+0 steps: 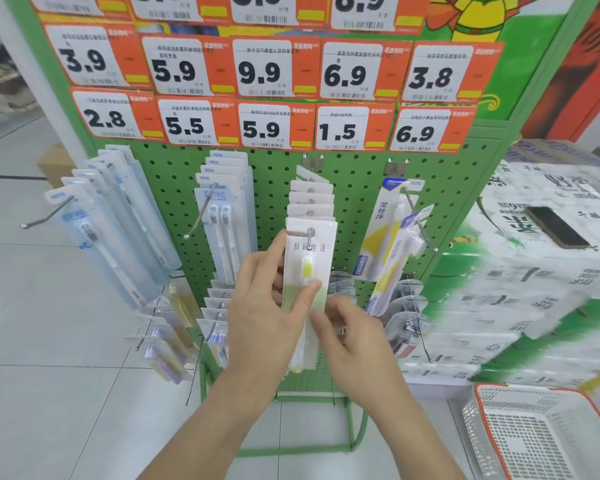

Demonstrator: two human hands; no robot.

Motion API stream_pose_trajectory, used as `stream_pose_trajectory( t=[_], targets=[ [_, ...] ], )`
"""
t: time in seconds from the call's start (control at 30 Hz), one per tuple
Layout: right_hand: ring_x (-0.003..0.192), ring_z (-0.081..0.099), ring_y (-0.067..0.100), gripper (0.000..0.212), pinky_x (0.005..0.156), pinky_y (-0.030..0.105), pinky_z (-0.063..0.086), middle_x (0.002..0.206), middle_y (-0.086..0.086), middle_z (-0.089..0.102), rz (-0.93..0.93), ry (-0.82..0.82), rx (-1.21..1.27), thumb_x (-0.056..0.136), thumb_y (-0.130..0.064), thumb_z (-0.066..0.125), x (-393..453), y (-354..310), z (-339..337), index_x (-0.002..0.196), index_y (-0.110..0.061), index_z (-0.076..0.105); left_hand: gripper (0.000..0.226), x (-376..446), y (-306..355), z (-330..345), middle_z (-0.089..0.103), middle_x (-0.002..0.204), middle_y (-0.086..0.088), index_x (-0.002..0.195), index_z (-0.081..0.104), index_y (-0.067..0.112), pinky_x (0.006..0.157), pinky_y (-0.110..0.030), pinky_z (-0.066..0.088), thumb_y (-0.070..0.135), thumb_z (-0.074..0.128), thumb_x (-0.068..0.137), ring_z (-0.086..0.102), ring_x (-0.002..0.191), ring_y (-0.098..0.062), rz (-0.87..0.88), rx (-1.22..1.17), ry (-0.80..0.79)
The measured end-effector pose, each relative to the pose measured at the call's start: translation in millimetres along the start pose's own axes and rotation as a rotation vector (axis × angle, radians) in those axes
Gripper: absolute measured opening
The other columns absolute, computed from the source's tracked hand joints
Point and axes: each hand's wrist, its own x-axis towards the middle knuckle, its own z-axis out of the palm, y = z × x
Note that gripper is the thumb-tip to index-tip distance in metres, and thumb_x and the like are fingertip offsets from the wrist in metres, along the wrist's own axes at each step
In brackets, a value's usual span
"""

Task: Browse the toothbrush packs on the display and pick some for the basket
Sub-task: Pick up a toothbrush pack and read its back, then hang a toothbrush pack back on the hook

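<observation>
**Front green-and-white pack held at its hook**

The green-and-white toothbrush pack (309, 271) hangs at the front of its row on the centre hook (302, 233) of the green pegboard display (274, 188), its hanging hole right at the hook's tip. The left hand (267, 306) closes its grip on the pack, fingers behind the left edge and thumb across the front. The right hand (354, 337) pinches the pack's lower right edge with curled fingers. More packs of the same kind (310, 199) stack behind it. Blue-white packs (222, 216) hang just to the left, and yellow-white packs (390, 237) to the right, each with bare pegboard between. Price tags (264, 128) line the board above. The white basket (534, 434) with an orange rim sits on the tiled floor at lower right, well apart from the hands, with open floor (66, 393) around the stand.
</observation>
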Motion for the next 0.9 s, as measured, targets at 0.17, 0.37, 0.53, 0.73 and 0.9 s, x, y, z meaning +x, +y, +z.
stream_pose_trajectory(
  t=[0.17, 0.37, 0.53, 0.73, 0.9],
  targets=[
    [0.105, 0.064, 0.005, 0.023, 0.079, 0.034, 0.057, 0.114, -0.016, 0.066, -0.075, 0.212, 0.105, 0.102, -0.033, 0.056, 20, -24, -7, 0.124, -0.026, 0.059, 0.071, 2, -4, 0, 0.052, 0.111, 0.014, 0.148, 0.045, 0.039, 0.074, -0.033, 0.057, 0.030, 0.080, 0.085, 0.063, 0.085, -0.011, 0.022, 0.027, -0.015],
    [0.091, 0.063, 0.012, 0.027, 0.073, 0.035, 0.055, 0.103, -0.007, 0.063, -0.202, 0.396, 0.085, 0.099, -0.012, 0.060, 47, -43, -10, 0.123, -0.023, 0.062, 0.073, 10, -8, 6, 0.048, 0.115, 0.008, 0.154, 0.038, 0.030, 0.067, -0.039, 0.058, 0.028, 0.074, 0.091, 0.062, 0.082, -0.011, 0.064, 0.089, -0.051],
    [0.085, 0.061, 0.007, 0.032, 0.076, 0.027, 0.052, 0.098, -0.007, 0.064, -0.233, 0.449, -0.004, 0.099, -0.012, 0.061, 63, -43, -6, 0.128, -0.023, 0.060, 0.074, 17, -11, 7, 0.044, 0.119, 0.010, 0.157, 0.029, 0.031, 0.069, -0.040, 0.058, 0.020, 0.065, 0.094, 0.059, 0.080, -0.008, 0.072, 0.158, -0.079],
    [0.080, 0.052, -0.009, 0.034, 0.073, 0.022, 0.047, 0.098, -0.002, 0.060, -0.276, 0.508, -0.091, 0.099, -0.010, 0.059, 74, -42, -1, 0.131, -0.021, 0.061, 0.075, 22, -10, 10, 0.042, 0.122, 0.009, 0.159, 0.021, 0.032, 0.065, -0.042, 0.054, 0.026, 0.062, 0.096, 0.054, 0.070, -0.007, 0.072, 0.208, -0.090],
    [0.085, 0.053, 0.000, 0.035, 0.077, 0.021, 0.045, 0.102, 0.000, 0.060, -0.272, 0.498, -0.105, 0.100, -0.010, 0.059, 74, -42, -2, 0.133, -0.019, 0.060, 0.074, 24, -9, 13, 0.044, 0.126, 0.004, 0.158, 0.023, 0.027, 0.067, -0.041, 0.053, 0.026, 0.063, 0.097, 0.057, 0.079, -0.013, 0.095, 0.211, -0.079]
  ],
)
